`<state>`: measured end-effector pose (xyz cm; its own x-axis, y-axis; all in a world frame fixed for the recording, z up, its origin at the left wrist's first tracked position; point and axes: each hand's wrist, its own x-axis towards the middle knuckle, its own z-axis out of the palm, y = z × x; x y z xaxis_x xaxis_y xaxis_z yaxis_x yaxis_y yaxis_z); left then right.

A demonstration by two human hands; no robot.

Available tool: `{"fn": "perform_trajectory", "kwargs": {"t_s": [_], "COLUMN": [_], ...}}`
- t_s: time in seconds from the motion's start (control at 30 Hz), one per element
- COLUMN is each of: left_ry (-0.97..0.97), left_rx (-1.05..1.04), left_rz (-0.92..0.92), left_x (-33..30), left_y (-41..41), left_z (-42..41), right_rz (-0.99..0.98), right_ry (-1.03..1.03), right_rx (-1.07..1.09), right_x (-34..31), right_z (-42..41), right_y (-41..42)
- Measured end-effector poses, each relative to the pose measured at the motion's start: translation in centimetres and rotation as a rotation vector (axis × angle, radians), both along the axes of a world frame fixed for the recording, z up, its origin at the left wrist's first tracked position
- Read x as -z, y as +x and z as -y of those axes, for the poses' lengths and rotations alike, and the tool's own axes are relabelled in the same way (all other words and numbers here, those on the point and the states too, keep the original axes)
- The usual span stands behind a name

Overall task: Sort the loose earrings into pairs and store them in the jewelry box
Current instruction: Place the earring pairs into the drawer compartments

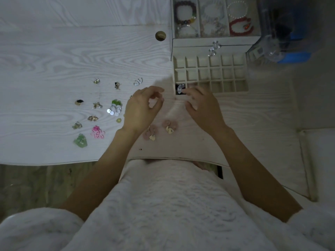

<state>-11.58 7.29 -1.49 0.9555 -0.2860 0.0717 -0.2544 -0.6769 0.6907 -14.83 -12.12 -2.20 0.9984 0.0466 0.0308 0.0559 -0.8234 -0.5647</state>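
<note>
A white jewelry box stands at the table's right, its gridded drawer pulled out. A black and white earring lies in the drawer's near-left compartment. The fingertips of my right hand sit at that compartment's edge, fingers relaxed. Just left of the drawer my left hand hovers loosely curled, holding nothing I can see. Two pink earrings with gold hearts lie side by side under my hands. Several loose earrings are spread to the left, among them a silver sequin one, a pink one and a green one.
The box's upper tray holds bracelets in three sections. A brass knob sits left of the box. A clear plastic container with blue parts stands at the far right. The table's near edge runs above my white fleece lap.
</note>
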Motion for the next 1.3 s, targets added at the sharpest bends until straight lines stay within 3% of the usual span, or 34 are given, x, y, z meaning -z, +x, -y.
{"fn": "perform_trajectory", "kwargs": {"t_s": [0.17, 0.3, 0.5, 0.83, 0.9, 1.1, 1.2, 1.3], "left_ry": [0.356, 0.410, 0.321, 0.299, 0.244, -0.168, -0.266, -0.199], "left_rx": [0.170, 0.317, 0.186, 0.151, 0.108, -0.035, -0.056, -0.023], "left_rz": [-0.011, 0.026, -0.172, -0.166, -0.174, -0.349, -0.329, -0.222], "left_x": [2.1, 3.1, 3.3, 3.6, 3.6, 2.6, 1.7, 1.6], "left_y": [-3.0, -3.4, -3.2, -3.2, -3.3, -3.0, -1.9, -0.1], "left_z": [-0.7, 0.6, 1.7, 2.3, 2.2, 2.9, 4.2, 5.7], "right_rz": [-0.291, -0.266, -0.250, -0.179, -0.191, -0.242, -0.125, -0.039], "right_ry": [-0.002, -0.030, 0.005, -0.064, 0.019, 0.494, 0.452, 0.366], "right_rx": [-0.050, -0.027, 0.028, 0.021, 0.034, 0.183, 0.270, 0.362], "right_x": [1.7, 3.2, 3.2, 3.9, 4.1, 2.8, 1.7, 1.2], "right_z": [-2.4, -4.4, -3.5, -2.2, -2.1, -1.8, -0.9, 0.7], "right_y": [-3.7, -4.4, -4.1, -5.5, -5.3, -4.5, -3.1, -1.3]}}
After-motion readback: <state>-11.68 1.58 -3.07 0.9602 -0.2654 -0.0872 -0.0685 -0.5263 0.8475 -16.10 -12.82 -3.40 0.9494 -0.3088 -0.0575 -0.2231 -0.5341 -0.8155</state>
